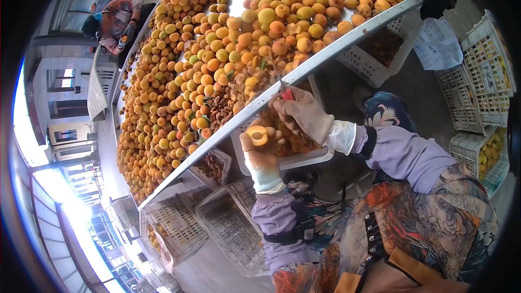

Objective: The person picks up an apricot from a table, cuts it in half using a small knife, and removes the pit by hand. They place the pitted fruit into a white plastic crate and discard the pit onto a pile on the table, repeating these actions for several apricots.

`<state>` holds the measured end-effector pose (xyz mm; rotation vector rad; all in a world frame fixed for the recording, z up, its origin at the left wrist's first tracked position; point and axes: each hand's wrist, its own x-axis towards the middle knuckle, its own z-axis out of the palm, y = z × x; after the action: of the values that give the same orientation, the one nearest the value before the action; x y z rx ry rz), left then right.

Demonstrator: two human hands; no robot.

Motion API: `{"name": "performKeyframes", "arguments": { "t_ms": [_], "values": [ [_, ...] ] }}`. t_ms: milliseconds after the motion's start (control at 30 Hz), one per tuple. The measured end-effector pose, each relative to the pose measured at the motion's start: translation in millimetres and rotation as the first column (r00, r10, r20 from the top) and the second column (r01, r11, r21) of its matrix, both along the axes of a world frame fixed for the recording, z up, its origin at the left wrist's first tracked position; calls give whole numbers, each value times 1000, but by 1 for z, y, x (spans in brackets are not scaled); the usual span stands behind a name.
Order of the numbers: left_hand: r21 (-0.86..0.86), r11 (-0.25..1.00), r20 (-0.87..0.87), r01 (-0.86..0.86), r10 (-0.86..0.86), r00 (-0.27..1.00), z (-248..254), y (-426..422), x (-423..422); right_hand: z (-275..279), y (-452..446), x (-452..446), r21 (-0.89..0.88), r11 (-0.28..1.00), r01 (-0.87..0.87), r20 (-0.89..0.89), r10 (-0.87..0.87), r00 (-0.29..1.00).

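My left hand (261, 157), in a pale glove or cuff at the wrist, is closed around an apricot half (257, 135), its cut face and hollow turned toward me. Just beside it, my right hand (305, 115) grips a small knife by its red handle (287, 94). The thin blade points toward the table and is hard to make out against the fruit. Both hands are close to the metal table edge (320, 57). Below them stands a white crate (306, 158) holding apricot pieces, partly hidden by my hands. Brown pits (221, 109) lie heaped on the table near the edge.
Whole apricots (163, 103) cover much of the sloping-looking table. White crates (230, 214) stand beneath and beside it, with more stacked crates (483, 70) at right. A white bag (437, 44) hangs near the table corner. Another person (116, 24) works at the far side.
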<state>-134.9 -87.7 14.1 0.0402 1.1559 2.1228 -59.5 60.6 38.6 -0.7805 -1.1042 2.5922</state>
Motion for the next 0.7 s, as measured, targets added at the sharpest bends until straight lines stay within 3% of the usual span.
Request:
{"name": "performKeyframes", "arguments": {
  "t_ms": [67, 100, 200, 233, 400, 467, 600, 700],
  "values": [
    [-88, 994, 59, 62, -57, 997, 2, 7, 9, 10, 8, 2, -112, 993, 40, -218, -64, 974],
    [-105, 990, 85, 93, -84, 993, 4, 11, 16, 16, 11, 6, -18, 994, 107, -272, -108, 956],
    [-113, 970, 53, 214, -209, 976, -4, 20, 30, 17, 20, 9, -43, 993, 114, -385, -122, 915],
    [-157, 961, -14, 226, -232, 973, -3, 24, 35, 21, 21, 8, -100, 988, 115, -335, -142, 931],
    [-227, 925, -15, 303, -315, 949, -15, 32, 45, 15, 22, 8, -123, 985, 121, -375, -159, 913],
    [-162, 933, 53, 322, -318, 947, -14, 34, 47, 14, 23, 9, 35, 988, 152, -474, -118, 872],
    [-183, 934, -4, 306, -312, 950, 0, 39, 51, 17, 25, 13, 54, 994, 91, -488, -53, 871],
    [-145, 937, 105, 317, -305, 947, -1, 39, 50, 17, 22, 14, 80, 995, 54, -473, -9, 881]
  ]
}}
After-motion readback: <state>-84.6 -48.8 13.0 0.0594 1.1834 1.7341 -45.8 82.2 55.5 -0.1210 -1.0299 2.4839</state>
